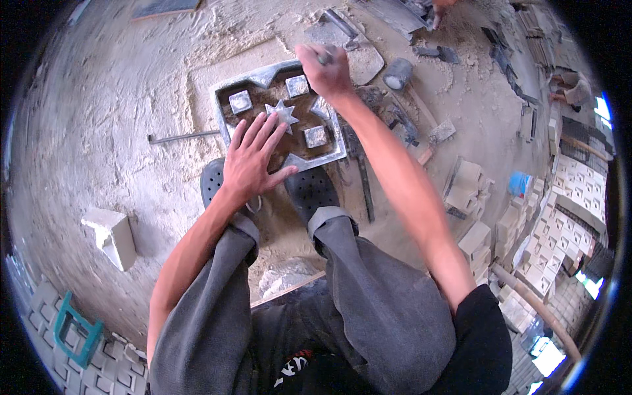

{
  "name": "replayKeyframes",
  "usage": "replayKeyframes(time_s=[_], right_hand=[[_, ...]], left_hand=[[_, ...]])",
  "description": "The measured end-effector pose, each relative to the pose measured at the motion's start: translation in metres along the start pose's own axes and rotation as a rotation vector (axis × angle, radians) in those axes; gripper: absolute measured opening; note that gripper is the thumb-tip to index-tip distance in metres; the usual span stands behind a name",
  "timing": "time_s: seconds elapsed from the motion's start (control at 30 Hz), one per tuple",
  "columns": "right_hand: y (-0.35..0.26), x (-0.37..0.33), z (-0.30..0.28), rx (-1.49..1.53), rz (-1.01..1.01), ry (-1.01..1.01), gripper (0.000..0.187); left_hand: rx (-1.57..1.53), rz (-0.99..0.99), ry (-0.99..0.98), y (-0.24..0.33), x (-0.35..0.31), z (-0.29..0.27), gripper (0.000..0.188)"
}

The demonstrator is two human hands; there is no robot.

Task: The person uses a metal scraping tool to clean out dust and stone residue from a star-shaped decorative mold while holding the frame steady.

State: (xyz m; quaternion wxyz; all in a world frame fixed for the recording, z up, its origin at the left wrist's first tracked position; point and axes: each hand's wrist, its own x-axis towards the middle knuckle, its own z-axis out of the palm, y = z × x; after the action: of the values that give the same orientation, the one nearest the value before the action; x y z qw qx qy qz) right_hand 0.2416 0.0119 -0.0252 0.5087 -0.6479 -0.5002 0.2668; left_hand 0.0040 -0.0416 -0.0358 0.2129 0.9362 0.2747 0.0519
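A grey metal mould [316,162] lies on the dusty floor between my shoes and the far tools. Inside its frame are a raised star [283,113] and several square blocks, such as the near right one [315,137]; brown material shows around them. My left hand [253,155] rests over the mould's near left part, fingers spread and fingertips close to the star. At the far right corner of the mould, my right hand [324,69] is closed in a fist. A small greenish bit shows in that fist, too little to name.
A trowel [339,25] and a mallet [397,74] lie beyond my right hand. A metal rod [184,137] sticks out left of the mould. A white block [110,237] stands at left. Stacked pale blocks [471,187] line the right; another person [573,91] is far right.
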Motion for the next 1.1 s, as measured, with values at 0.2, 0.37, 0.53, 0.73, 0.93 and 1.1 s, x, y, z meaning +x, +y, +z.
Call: replayKeyframes(time_s=[0.2, 0.37, 0.53, 0.73, 0.93, 1.1], right_hand=[[-0.028, 0.010, -0.003, 0.157, 0.120, 0.157, 0.042], [0.013, 0.002, -0.007, 0.230, 0.170, 0.183, 0.042], [-0.027, 0.001, -0.008, 0.259, 0.163, 0.285, 0.042], [0.002, -0.004, -0.014, 0.078, 0.096, 0.153, 0.044], [-0.037, 0.000, -0.010, 0.165, 0.083, 0.231, 0.044], [-0.011, -0.015, 0.000, 0.069, 0.112, 0.162, 0.039]], left_hand=[[0.029, -0.025, -0.002, -0.002, -0.001, -0.001, 0.085], [0.034, -0.008, 0.031, 0.003, 0.006, -0.001, 0.085], [0.042, -0.022, 0.009, 0.000, -0.001, -0.001, 0.085], [0.041, 0.005, 0.007, 0.008, 0.008, 0.002, 0.085], [0.062, -0.008, 0.006, 0.002, 0.003, -0.002, 0.084], [0.031, -0.006, 0.016, 0.006, 0.005, -0.001, 0.083]])
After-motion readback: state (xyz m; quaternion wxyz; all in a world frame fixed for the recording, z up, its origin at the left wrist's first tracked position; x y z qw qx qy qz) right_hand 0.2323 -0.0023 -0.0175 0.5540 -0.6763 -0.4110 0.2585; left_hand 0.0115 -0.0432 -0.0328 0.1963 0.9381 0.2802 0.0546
